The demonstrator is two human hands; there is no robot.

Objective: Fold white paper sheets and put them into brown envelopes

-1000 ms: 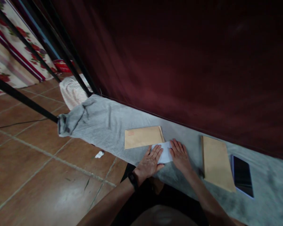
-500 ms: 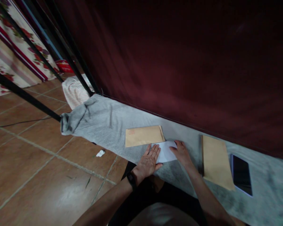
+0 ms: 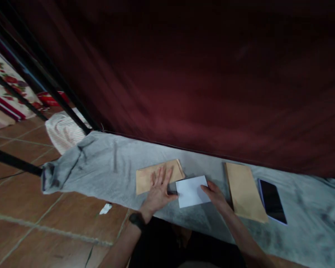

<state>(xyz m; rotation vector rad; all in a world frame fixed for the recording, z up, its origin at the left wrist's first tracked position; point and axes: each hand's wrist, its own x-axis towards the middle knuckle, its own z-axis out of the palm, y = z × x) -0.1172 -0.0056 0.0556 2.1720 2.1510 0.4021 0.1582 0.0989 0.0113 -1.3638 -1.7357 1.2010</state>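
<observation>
A folded white paper (image 3: 192,191) lies in front of me, its right edge pinched between the thumb and fingers of my right hand (image 3: 214,192). My left hand (image 3: 158,191) is spread with its fingers over a brown envelope (image 3: 144,181), and its thumb reaches to the paper's left edge. Whether that thumb touches the paper I cannot tell. The envelope lies to the left of the paper and is partly covered by my fingers. A dark watch (image 3: 137,220) is on my left wrist.
To the right lies a stack of brown envelopes (image 3: 245,193) beside a dark-screened phone (image 3: 273,201). All rest on a grey blanket (image 3: 123,160). A dark red curtain (image 3: 184,93) hangs behind. Black metal poles (image 3: 13,160) and a striped cloth (image 3: 65,128) are at left. White scrap (image 3: 105,208) lies on the tiled floor.
My left hand has lifted off the white paper and moved left onto the envelope. The paper now shows more fully, still in my right hand. The view has shifted.
</observation>
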